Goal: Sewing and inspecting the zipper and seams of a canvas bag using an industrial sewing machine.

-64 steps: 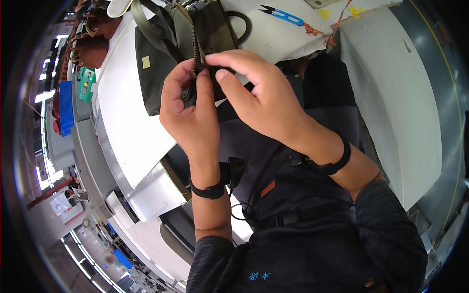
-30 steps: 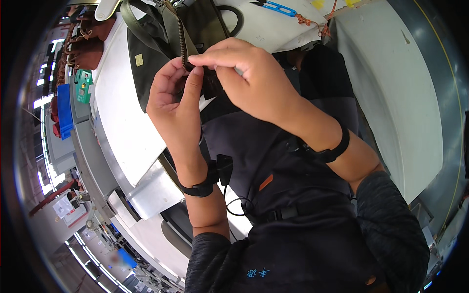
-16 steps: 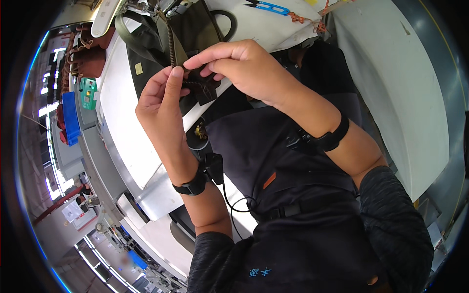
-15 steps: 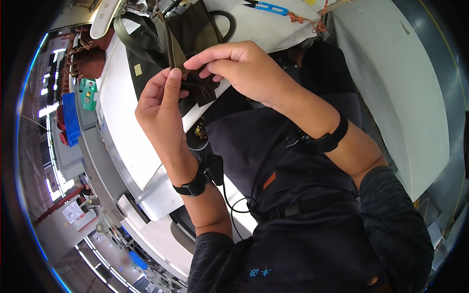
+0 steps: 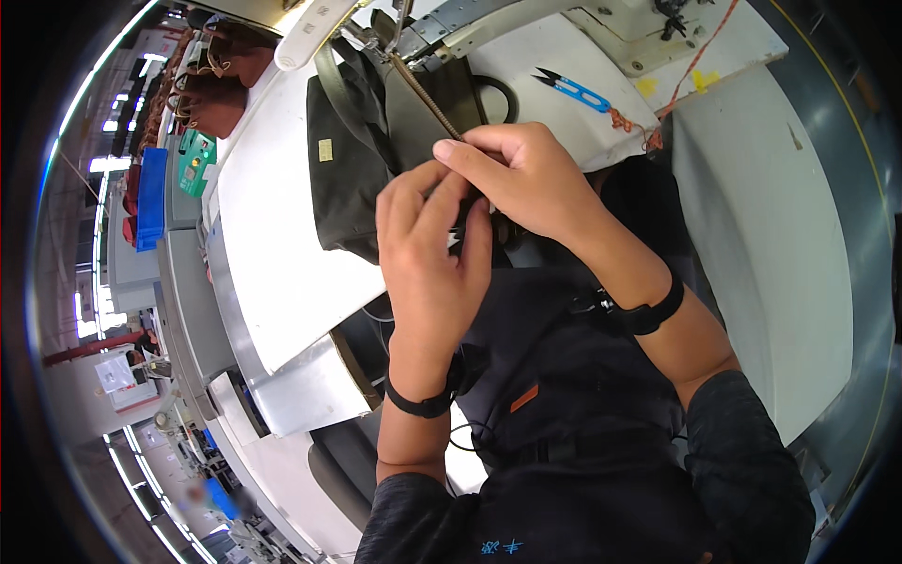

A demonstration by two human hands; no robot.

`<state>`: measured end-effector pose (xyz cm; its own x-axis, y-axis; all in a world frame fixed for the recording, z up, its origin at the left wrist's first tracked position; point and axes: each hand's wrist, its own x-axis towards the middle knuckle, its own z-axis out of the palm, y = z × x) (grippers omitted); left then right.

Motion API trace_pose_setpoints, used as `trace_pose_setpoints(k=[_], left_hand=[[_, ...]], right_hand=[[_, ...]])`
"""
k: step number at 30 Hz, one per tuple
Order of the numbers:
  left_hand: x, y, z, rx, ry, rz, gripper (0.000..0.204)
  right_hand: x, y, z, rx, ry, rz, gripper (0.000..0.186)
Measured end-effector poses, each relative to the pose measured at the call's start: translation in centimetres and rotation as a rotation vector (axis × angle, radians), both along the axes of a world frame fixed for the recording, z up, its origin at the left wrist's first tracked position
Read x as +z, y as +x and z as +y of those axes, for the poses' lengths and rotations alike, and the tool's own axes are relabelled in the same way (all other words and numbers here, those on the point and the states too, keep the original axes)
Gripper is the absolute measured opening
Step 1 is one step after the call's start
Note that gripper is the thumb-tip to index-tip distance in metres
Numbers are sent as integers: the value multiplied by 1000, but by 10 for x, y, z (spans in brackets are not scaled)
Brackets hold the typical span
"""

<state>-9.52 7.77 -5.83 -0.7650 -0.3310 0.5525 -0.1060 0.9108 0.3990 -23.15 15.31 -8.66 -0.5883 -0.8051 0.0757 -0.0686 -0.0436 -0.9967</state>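
Observation:
A dark olive bag (image 5: pixel 349 193) with a strap and a small pale label lies on the white table, partly beneath a sewing machine arm. Its brass-toothed zipper (image 5: pixel 425 98) runs from the machine's needle area down to my hands. My right hand (image 5: pixel 536 183) is closed, thumb and fingers pinching the zipper's near end. Close against it, my left hand (image 5: pixel 423 249) curls its fingers over the bag's near edge, thumb bent underneath. The fingertips of both hands overlap and hide the exact spot they hold.
Blue-handled thread snips (image 5: pixel 584 96) lie right of the bag beside tangled orange thread (image 5: pixel 650 136). The sewing machine arm (image 5: pixel 319 36) stands over the far side. Brown leather bags (image 5: pixel 209 99), a green box (image 5: pixel 195 162) and a blue bin (image 5: pixel 152 197) are at the left.
The left hand has turned over, its back now showing, and moved right against the right hand. The view has shifted, bringing more of the machine into sight.

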Motion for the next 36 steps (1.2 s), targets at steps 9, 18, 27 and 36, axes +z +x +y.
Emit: trace_pose_setpoints(k=[9, 18, 27, 36], left_hand=[[1, 14, -23, -188, 48, -63, 41], [33, -2, -46, -110, -444, -63, 30], [47, -7, -76, 381, -374, -367, 47], [34, -17, -64, 150, -376, -336, 63]], right_hand=[[-12, -2, 0, 34, 10, -156, 29], [-16, 10, 0, -48, -167, 3, 28], [-17, 19, -8, 85, -479, -555, 23], [-22, 18, -6, 97, -477, -746, 22]])
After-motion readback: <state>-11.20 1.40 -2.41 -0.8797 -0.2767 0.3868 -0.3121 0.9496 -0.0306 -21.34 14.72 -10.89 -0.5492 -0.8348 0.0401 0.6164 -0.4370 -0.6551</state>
